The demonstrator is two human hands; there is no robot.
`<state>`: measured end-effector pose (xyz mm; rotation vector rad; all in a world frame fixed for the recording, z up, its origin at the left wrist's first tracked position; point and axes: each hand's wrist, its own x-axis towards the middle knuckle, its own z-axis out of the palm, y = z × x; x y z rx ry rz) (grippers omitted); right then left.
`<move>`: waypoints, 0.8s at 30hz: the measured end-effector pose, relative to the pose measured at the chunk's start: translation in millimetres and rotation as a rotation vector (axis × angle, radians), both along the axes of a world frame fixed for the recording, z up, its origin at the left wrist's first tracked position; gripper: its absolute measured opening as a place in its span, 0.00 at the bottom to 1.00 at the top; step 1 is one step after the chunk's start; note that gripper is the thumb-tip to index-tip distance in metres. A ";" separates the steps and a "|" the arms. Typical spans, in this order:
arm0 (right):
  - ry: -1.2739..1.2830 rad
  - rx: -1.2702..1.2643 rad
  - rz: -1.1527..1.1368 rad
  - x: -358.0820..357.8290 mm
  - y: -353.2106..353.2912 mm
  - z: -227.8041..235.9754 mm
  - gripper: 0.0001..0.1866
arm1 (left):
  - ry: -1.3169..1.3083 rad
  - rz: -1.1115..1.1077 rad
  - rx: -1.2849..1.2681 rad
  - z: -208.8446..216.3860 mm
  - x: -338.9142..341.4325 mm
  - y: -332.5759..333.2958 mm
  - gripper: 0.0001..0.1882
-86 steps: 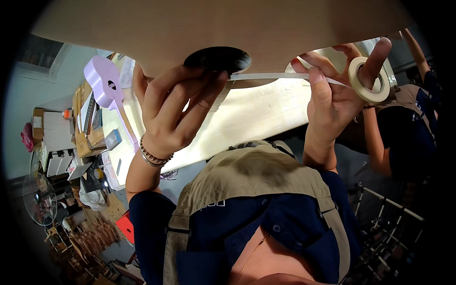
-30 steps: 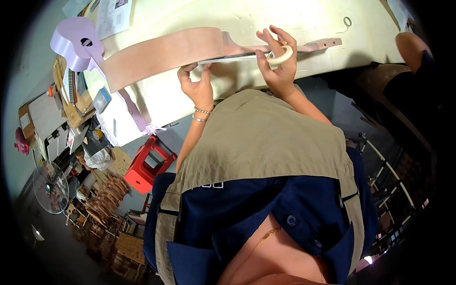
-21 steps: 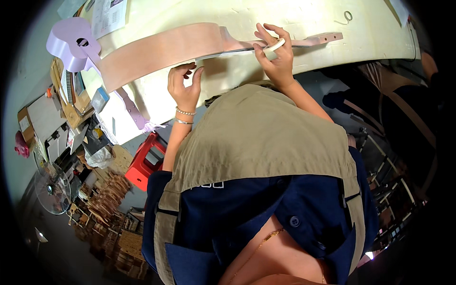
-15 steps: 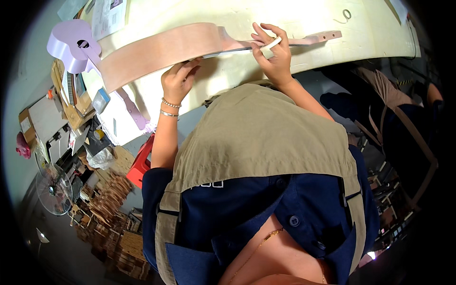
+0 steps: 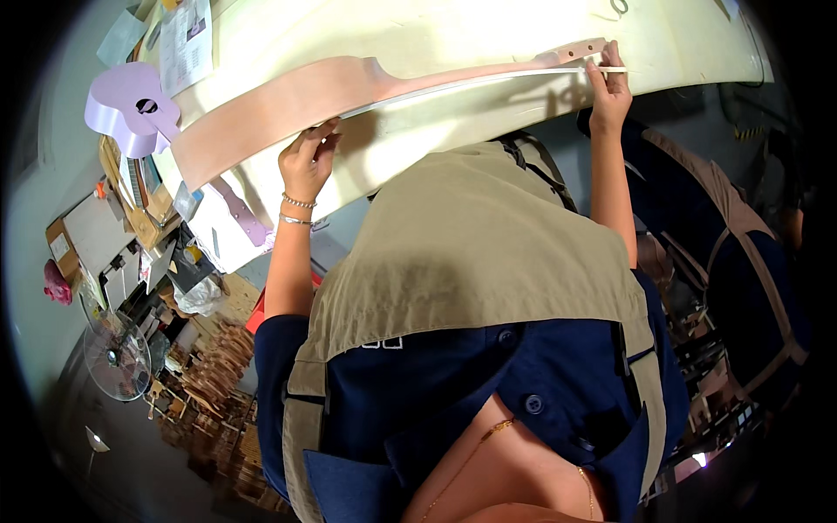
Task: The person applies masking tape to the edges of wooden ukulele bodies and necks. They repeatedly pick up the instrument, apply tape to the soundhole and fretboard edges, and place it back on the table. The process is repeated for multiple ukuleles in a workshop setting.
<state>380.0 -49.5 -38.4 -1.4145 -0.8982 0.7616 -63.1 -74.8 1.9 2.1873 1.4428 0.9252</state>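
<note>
Tape now stretched the length of the guitar's neck

The left hand point(image 5: 307, 161) has stayed at the waist of the unfinished wooden guitar point(image 5: 288, 100), fingers curled and pressing its lower edge against the pale surface point(image 5: 453, 35); it holds nothing else. To the right of that grip a white strip of tape point(image 5: 475, 83) runs along the neck. The right hand point(image 5: 608, 87), which half a second ago sat near the neck joint, has moved out to the headstock end, its thumb and fingers pinched shut on the tape's far end. The strip looks fully drawn out, ready for pressing down. A lilac guitar point(image 5: 131, 105) lies left of both grips.
</note>
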 end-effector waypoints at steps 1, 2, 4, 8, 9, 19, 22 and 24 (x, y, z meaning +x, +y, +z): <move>0.018 -0.006 -0.003 0.3 -1.6 -2.2 0.29 | 0.001 -0.006 0.013 0.8 1.1 0.0 0.14; 0.036 -0.012 -0.007 -0.8 -2.8 -4.7 0.30 | 0.042 -0.027 0.025 2.2 2.0 -0.6 0.13; 0.078 0.004 -0.006 -2.4 -2.4 -7.9 0.31 | 0.121 -0.067 0.052 5.7 4.9 -0.9 0.13; 0.063 0.037 -0.004 -6.7 -2.7 -12.2 0.31 | 0.247 -0.108 0.100 9.5 27.4 0.8 0.19; 0.071 0.042 -0.008 -7.0 -2.7 -12.0 0.31 | 0.301 -0.118 0.112 10.3 32.4 1.3 0.20; 0.086 0.052 -0.001 -4.6 -3.4 -19.5 0.31 | 0.344 -0.203 0.079 7.7 64.7 2.5 0.32; 0.078 0.061 -0.016 -7.8 -4.3 -19.9 0.30 | 0.424 -0.254 0.087 11.1 80.9 6.3 0.32; 0.070 0.052 -0.013 -8.2 -3.5 -18.5 0.30 | 0.491 -0.293 0.069 14.2 95.3 8.5 0.33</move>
